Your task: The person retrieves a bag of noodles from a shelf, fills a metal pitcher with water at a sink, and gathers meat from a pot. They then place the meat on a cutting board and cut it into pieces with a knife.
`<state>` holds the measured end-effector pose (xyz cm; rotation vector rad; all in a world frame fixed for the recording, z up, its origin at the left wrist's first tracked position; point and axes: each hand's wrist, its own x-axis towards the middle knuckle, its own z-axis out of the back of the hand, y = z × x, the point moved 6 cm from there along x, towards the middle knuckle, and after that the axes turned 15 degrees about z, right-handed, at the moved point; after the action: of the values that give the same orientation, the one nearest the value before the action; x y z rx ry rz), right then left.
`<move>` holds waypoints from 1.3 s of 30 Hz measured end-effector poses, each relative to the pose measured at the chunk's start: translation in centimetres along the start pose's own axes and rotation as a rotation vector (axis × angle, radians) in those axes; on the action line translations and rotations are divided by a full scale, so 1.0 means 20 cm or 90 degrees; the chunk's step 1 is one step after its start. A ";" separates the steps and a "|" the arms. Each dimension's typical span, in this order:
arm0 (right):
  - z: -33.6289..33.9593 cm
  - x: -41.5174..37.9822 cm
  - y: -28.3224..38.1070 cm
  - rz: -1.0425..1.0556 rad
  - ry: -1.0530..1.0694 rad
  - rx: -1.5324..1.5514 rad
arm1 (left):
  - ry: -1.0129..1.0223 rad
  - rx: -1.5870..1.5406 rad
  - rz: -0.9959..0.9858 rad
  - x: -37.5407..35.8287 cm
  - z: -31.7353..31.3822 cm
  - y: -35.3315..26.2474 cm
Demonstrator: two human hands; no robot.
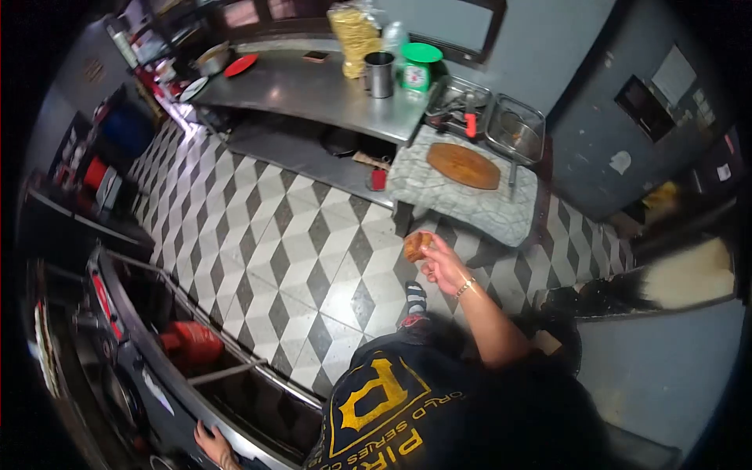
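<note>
Right hand (445,266): fingers pinching small brown round food piece (416,245), held in the air above checkered floor (274,243).
Left hand (213,443): resting on edge of dark counter (168,368), bottom left; grip not discernible.
Steel table (313,90): metal cup (380,74), green-lidded jar (419,66), bag of yellow noodles (354,35); cup contents hidden.
Trays (517,129): red-handled tool (471,124) inside one.
Wooden board (463,165): lying on cloth-covered surface.

tiled floor (258,235) open ahead — counters (steel table (313,94), stove rail (157,345)) flank it.
</note>
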<state>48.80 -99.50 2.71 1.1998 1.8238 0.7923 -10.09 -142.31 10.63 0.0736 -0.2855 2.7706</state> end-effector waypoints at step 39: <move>1.16 1.46 0.78 0.170 -0.311 -1.004 | 0.582 -0.122 -0.887 -1.32 -1.12 -5.20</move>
<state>68.88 -65.04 -3.77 0.4245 0.2682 1.4566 50.90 -51.29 5.95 -0.7218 -0.1371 1.1877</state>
